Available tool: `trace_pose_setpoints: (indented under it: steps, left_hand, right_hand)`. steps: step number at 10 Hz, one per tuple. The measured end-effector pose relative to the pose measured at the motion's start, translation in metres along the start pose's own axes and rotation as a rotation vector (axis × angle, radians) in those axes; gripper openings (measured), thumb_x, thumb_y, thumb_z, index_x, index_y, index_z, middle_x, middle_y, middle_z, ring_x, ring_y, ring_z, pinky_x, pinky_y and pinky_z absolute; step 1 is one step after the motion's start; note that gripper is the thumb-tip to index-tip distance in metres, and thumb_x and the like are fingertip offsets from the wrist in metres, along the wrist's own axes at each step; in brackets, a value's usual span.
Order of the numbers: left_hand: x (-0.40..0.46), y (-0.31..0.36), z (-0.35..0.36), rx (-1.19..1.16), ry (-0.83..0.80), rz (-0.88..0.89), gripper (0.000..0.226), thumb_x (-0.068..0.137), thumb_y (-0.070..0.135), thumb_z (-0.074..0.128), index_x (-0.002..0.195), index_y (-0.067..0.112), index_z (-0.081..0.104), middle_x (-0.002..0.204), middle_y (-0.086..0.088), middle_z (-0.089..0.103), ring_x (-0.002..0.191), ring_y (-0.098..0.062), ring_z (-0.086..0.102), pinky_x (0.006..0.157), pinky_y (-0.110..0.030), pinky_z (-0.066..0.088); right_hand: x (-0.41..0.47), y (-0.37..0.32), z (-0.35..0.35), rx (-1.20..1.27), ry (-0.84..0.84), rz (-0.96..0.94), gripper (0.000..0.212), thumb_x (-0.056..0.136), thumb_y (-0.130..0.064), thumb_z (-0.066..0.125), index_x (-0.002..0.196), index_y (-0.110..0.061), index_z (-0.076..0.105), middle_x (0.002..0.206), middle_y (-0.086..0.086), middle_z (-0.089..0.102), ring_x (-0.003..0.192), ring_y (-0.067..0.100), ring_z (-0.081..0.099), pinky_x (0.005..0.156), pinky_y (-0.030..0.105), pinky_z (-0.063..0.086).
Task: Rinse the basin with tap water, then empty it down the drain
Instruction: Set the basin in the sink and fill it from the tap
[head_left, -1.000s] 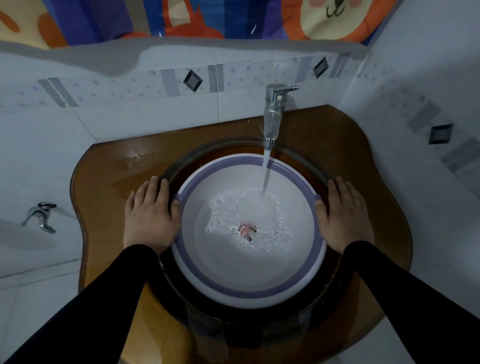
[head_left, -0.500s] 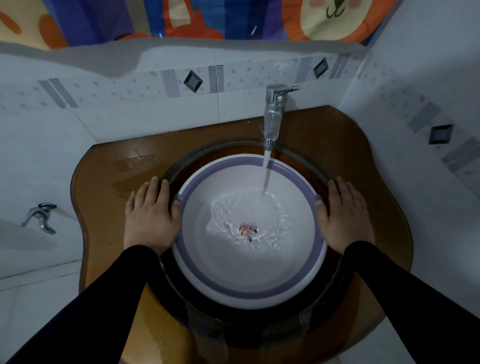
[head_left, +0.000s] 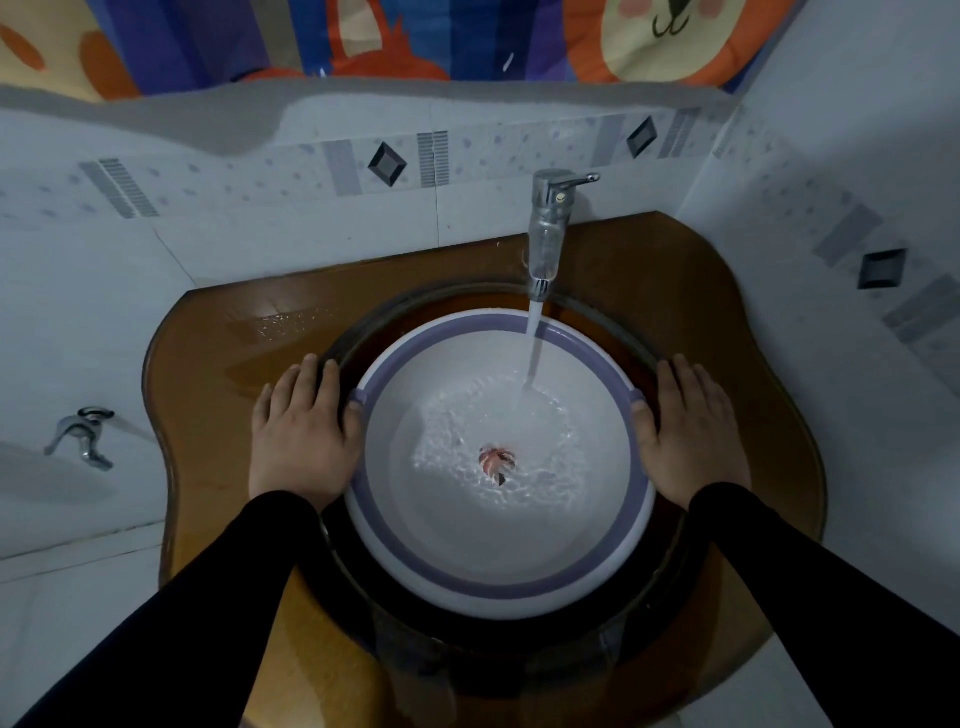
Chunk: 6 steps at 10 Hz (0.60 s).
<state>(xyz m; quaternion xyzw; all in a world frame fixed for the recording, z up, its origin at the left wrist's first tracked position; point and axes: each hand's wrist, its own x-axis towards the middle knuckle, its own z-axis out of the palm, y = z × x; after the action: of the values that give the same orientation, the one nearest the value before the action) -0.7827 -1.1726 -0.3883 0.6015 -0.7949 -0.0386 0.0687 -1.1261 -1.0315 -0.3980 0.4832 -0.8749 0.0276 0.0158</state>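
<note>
my left hand and right hand flat against the basin rim, thumbs on it, grip loose, tap running in, water pooling

No text, label, brand or number can be read anywhere here. The tap bears only a small round mark near its top, too small to make out.

I cannot see the sink drain; the basin covers it. Both sleeves run off the near edge. The basin-floor motif is blurred by rippling water.
</note>
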Motion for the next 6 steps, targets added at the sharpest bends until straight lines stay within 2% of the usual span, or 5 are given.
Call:
trace_pose_setpoints:
  steps: [2,6]
  left_hand:
    - [-0.0002,0.0014,-0.0019,-0.003,-0.002,-0.006,0.068,0.094,0.052,0.013,0.148,0.015,0.033,0.156,-0.010,0.029,0.143,-0.029,0.023,0.117,-0.047,0.013]
    - [-0.0008,0.0019,-0.0030,-0.008,0.000,-0.001,0.066,0.095,0.050,0.017,0.147,0.013,0.034,0.155,-0.012,0.030,0.142,-0.030,0.024,0.116,-0.048,0.015]
  right_hand:
    - [-0.0004,-0.0013,-0.0024,0.000,-0.009,0.001,0.072,0.093,-0.059,0.007,0.147,-0.015,0.026,0.155,0.010,0.026,0.143,0.029,0.022,0.115,0.042,0.015]
    - [-0.0015,-0.0026,-0.0038,0.007,-0.008,-0.006,0.067,0.096,-0.055,0.013,0.148,-0.015,0.025,0.156,0.010,0.025,0.143,0.027,0.020,0.116,0.041,0.013]
